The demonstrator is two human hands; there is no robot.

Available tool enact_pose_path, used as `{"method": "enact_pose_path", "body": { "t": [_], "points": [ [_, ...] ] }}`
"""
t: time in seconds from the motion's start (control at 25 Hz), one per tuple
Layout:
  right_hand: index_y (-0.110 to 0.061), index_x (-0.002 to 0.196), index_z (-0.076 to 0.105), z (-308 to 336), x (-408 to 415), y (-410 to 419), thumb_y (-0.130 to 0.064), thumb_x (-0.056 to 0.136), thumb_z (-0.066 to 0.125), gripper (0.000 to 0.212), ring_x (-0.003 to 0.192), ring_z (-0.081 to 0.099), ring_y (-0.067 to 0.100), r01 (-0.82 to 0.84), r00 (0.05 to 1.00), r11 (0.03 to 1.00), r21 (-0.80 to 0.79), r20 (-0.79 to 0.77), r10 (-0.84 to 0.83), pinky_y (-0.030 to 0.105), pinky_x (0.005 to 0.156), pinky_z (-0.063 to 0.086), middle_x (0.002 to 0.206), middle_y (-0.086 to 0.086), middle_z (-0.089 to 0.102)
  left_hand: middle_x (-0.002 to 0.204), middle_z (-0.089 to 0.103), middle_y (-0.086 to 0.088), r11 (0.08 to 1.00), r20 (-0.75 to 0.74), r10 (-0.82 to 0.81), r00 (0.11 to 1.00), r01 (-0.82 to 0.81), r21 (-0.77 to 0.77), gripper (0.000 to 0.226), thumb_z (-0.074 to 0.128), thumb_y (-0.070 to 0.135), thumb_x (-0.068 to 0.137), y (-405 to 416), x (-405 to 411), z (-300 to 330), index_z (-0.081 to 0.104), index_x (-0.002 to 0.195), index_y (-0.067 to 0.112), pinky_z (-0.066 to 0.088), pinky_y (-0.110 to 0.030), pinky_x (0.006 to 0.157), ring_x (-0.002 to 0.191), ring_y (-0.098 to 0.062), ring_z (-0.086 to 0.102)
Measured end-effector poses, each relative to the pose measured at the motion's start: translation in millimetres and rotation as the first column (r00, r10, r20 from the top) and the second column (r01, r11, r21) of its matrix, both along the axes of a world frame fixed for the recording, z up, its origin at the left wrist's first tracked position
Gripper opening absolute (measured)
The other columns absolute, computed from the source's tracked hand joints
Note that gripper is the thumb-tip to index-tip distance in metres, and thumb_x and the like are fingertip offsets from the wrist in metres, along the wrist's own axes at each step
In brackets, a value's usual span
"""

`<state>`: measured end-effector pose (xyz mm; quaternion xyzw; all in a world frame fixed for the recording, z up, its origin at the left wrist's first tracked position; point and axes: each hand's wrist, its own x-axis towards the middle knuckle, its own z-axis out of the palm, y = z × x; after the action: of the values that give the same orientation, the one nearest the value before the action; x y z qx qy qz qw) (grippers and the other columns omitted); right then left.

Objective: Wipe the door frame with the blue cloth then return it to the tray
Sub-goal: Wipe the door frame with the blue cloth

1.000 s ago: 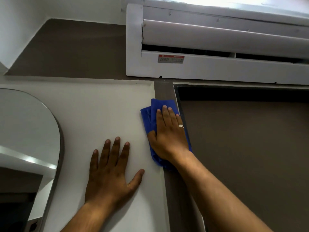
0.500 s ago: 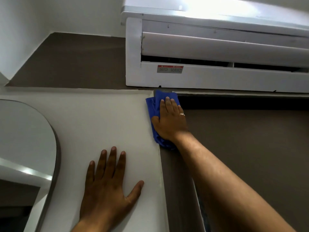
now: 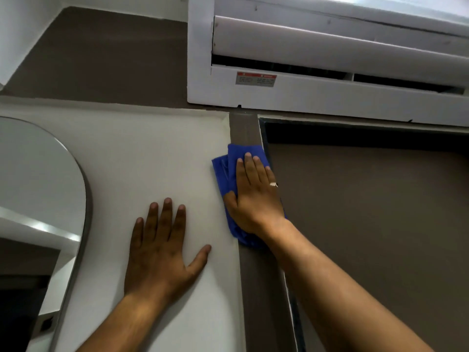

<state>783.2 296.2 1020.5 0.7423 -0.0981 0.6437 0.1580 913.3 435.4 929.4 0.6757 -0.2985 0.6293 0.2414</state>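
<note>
The blue cloth (image 3: 224,174) lies folded on the brown vertical strip of the door frame (image 3: 245,128), a little below the frame's top corner. My right hand (image 3: 255,196) presses flat on the cloth, fingers pointing up, a ring on one finger. My left hand (image 3: 162,250) rests flat and spread on the white wall panel (image 3: 142,153) to the left of the frame, holding nothing. The tray is not in view.
A white air conditioner (image 3: 330,59) hangs right above the frame's top edge. The brown door (image 3: 368,224) fills the right side. A rounded mirror (image 3: 38,186) with a dark rim is mounted at the left.
My right hand has slid the cloth back down the frame strip from the top corner. My left hand stays flat on the white panel.
</note>
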Motion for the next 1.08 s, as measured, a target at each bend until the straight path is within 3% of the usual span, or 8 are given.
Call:
{"method": "enact_pose_path", "body": {
  "t": [0.12, 0.28, 0.44, 0.68, 0.92, 1.08],
  "points": [
    [-0.010, 0.149, 0.000, 5.6, -0.6, 3.2, -0.037, 0.093, 0.030, 0.070, 0.146, -0.010, 0.022, -0.010, 1.000, 0.999, 0.034, 0.002, 0.010, 0.040, 0.118, -0.007, 0.160, 0.010, -0.007, 0.161, -0.016, -0.007, 1.000, 0.003, 0.002, 1.000, -0.002, 0.021, 0.095, 0.012, 0.078, 0.078, -0.1, -0.1, -12.1, -0.010, 0.150, 0.021, -0.001, -0.046, 0.120, 0.148, -0.024, -0.017],
    [-0.012, 0.148, -0.006, -79.3, 4.2, -3.6, -0.039, 0.088, 0.023, 0.072, 0.145, -0.016, 0.018, -0.033, 0.999, 0.999, 0.028, 0.002, 0.033, 0.036, 0.116, -0.016, 0.159, 0.008, -0.014, 0.162, -0.010, -0.010, 0.998, 0.011, 0.002, 1.000, -0.002, 0.067, 0.094, 0.021, 0.073, 0.081, 2.7, -1.0, -41.3, -0.004, 0.151, 0.017, 0.003, -0.049, 0.120, 0.149, -0.027, -0.010],
    [-0.007, 0.148, 0.006, -154.9, -0.1, -3.8, -0.038, 0.086, 0.027, 0.072, 0.146, -0.006, 0.025, 0.057, 0.998, 0.998, 0.026, -0.005, -0.057, 0.044, 0.118, -0.001, 0.159, 0.013, -0.001, 0.162, -0.001, -0.014, 0.995, -0.015, 0.011, 1.000, -0.009, 0.100, 0.091, 0.019, 0.071, 0.082, -1.3, -6.4, -78.4, 0.004, 0.152, 0.014, 0.008, -0.050, 0.119, 0.149, -0.030, -0.003],
    [-0.007, 0.148, -0.002, -118.8, -3.5, 0.5, -0.039, 0.088, 0.026, 0.074, 0.146, -0.011, 0.025, 0.064, 0.997, 0.993, 0.097, -0.049, -0.059, 0.044, 0.119, -0.005, 0.159, 0.014, -0.007, 0.162, 0.004, -0.014, 0.993, -0.023, 0.039, 0.999, -0.036, 0.111, 0.088, 0.026, 0.066, 0.085, -6.2, -6.0, -109.3, 0.008, 0.152, 0.013, 0.007, -0.049, 0.119, 0.149, -0.031, 0.000],
    [-0.003, 0.147, 0.013, -229.5, -6.0, 5.4, -0.031, 0.082, 0.040, 0.077, 0.146, 0.005, 0.030, 0.011, 1.000, 0.995, 0.096, -0.024, -0.008, 0.050, 0.118, 0.009, 0.157, 0.018, 0.011, 0.161, 0.007, -0.016, 0.990, -0.041, 0.051, 0.998, -0.046, 0.134, 0.083, 0.031, 0.059, 0.087, -0.9, -7.7, -139.6, 0.010, 0.152, 0.011, 0.002, -0.044, 0.120, 0.149, -0.032, 0.001],
    [-0.003, 0.147, 0.017, -235.4, -18.2, 11.8, -0.032, 0.086, 0.031, 0.069, 0.146, 0.005, 0.029, -0.029, 0.996, 0.989, 0.145, -0.084, 0.041, 0.048, 0.119, 0.007, 0.157, 0.016, 0.011, 0.161, 0.006, -0.017, 0.982, -0.083, 0.080, 0.993, -0.064, 0.180, 0.083, 0.028, 0.060, 0.088, 4.8, -14.1, -162.9, 0.009, 0.151, 0.010, 0.003, -0.046, 0.120, 0.149, -0.033, 0.001]
  ]
}}
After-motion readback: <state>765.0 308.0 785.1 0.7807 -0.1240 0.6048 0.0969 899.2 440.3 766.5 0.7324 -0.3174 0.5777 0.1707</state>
